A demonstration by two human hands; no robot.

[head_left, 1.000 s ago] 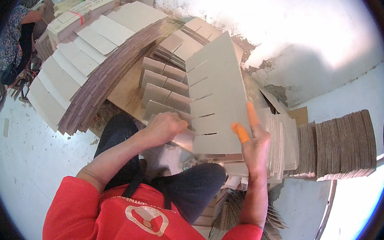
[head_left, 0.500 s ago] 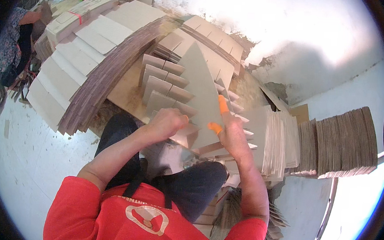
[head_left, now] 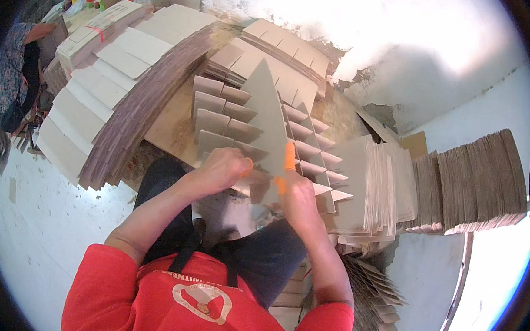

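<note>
In front of me stands a grid of slotted cardboard pieces. A long grey cardboard strip point(head_left: 261, 107) rises through its middle, wide toward me and tapering away. Short cross pieces point(head_left: 228, 127) stick out on its left, and more crossed cardboard dividers point(head_left: 317, 147) stand on its right. My right hand point(head_left: 298, 195), with orange finger covers on thumb and index finger, pinches the strip's right edge near its close end. My left hand point(head_left: 221, 169) is curled closed at the nearest left cross pieces, an orange cover showing on one finger; what its fingers grip is hidden.
A long fanned stack of cardboard sheets point(head_left: 151, 95) lies to the left. Slotted cardboard stacks point(head_left: 284, 48) lie beyond the grid. Upright cardboard bundles point(head_left: 479, 184) line the right side. Another person point(head_left: 15, 77) sits at the far left. A cardboard fan point(head_left: 369, 299) lies low right.
My right hand has moved left and slightly toward me, bringing the long strip upright and narrower in view. The right-hand dividers now show as an opened grid. My left hand has shifted slightly left.
</note>
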